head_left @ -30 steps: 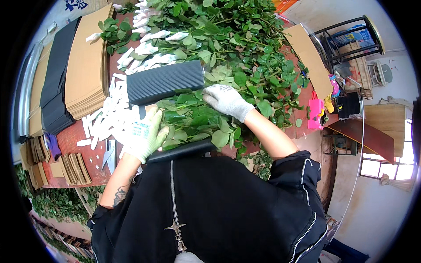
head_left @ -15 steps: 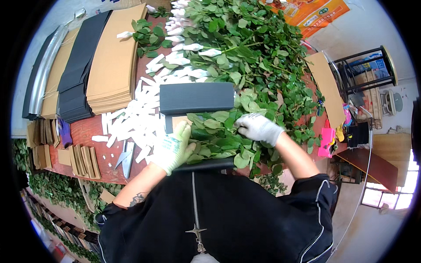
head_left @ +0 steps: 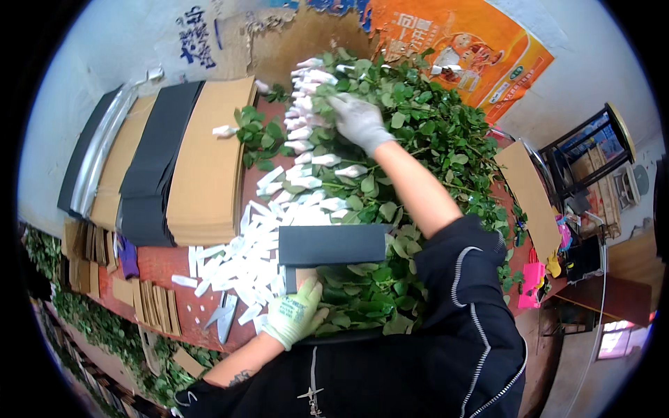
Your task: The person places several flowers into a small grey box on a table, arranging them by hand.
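My left hand (head_left: 293, 322), in a pale green-white glove, presses its outstretched fingers on a small tan cardboard piece (head_left: 304, 277) at the near left end of a black corrugated sheet (head_left: 333, 244). Leafy green stems (head_left: 362, 296) lie beside it, partly under the black sheet. My right hand (head_left: 359, 122), in a grey-white glove, is stretched far forward over the leafy flower pile (head_left: 432, 129). Its fingers extend toward the row of white-sleeved flower heads (head_left: 301, 122) and seem to hold nothing. Loose white sleeves (head_left: 244, 261) lie heaped left of the black sheet.
Stacks of tan cardboard (head_left: 209, 174) and black sheets (head_left: 157, 167) stand at the left. Grey-handled scissors (head_left: 223, 317) and small cardboard pieces (head_left: 157, 306) lie near the front edge. A pink item (head_left: 532, 284) hangs at the right edge, near a black metal stool (head_left: 589, 150).
My right hand has left the stems by the black sheet and reached far forward to the flower heads. My left hand stays at the cardboard. The view has tilted upward.
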Motion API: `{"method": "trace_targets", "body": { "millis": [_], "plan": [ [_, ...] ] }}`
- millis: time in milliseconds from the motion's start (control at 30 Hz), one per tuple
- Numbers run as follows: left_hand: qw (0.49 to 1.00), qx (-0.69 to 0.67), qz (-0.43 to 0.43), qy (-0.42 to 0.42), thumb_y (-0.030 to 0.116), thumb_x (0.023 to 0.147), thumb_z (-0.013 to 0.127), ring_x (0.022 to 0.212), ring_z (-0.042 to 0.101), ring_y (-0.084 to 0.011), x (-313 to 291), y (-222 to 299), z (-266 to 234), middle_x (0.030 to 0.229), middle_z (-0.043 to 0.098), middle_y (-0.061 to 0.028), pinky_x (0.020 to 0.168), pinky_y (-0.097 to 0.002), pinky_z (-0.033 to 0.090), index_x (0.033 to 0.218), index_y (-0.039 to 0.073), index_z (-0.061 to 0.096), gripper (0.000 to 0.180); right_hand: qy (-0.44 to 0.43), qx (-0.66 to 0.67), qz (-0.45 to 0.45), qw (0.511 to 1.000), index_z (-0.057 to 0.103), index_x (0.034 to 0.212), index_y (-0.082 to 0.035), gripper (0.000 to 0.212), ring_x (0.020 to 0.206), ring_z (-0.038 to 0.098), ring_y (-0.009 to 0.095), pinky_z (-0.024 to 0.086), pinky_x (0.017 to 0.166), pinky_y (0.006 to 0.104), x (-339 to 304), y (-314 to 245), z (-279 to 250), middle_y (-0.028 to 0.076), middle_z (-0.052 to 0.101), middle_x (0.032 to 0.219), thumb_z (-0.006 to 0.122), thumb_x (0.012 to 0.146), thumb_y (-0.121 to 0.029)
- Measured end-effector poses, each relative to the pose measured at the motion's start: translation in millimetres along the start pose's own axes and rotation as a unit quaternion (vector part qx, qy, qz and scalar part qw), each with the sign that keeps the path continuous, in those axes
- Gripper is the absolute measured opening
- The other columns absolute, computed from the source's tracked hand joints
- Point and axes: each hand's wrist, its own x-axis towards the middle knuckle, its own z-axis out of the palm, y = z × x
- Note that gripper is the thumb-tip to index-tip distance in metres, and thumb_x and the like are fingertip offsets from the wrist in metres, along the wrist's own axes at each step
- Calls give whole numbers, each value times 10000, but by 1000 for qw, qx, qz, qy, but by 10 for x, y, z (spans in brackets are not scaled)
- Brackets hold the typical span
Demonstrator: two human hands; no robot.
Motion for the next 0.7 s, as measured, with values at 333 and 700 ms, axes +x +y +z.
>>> {"method": "trace_targets", "body": {
  "millis": [333, 700],
  "plan": [
    [1000, 8, 5, 13, 404, 888, 633, 886, 716, -301, 6, -36, 85, 1391, 547, -173, 665, -418, 579, 1334, 27, 522, 594, -20, -108, 35, 993, 676, 986, -136, 183, 857, 693, 320, 562, 751, 450, 146, 390, -43, 138, 683, 944, 530, 876, -152],
    [999, -28, 19, 3, 375, 859, 685, 944, 694, -364, 62, -13, 63, 1368, 547, -234, 724, -414, 582, 1302, -6, 544, 601, 502, -149, -10, 852, 702, 1094, -42, 209, 828, 663, 201, 520, 747, 329, -813, 1312, -3418, 99, 704, 895, 676, 891, -85]
  ]
}}
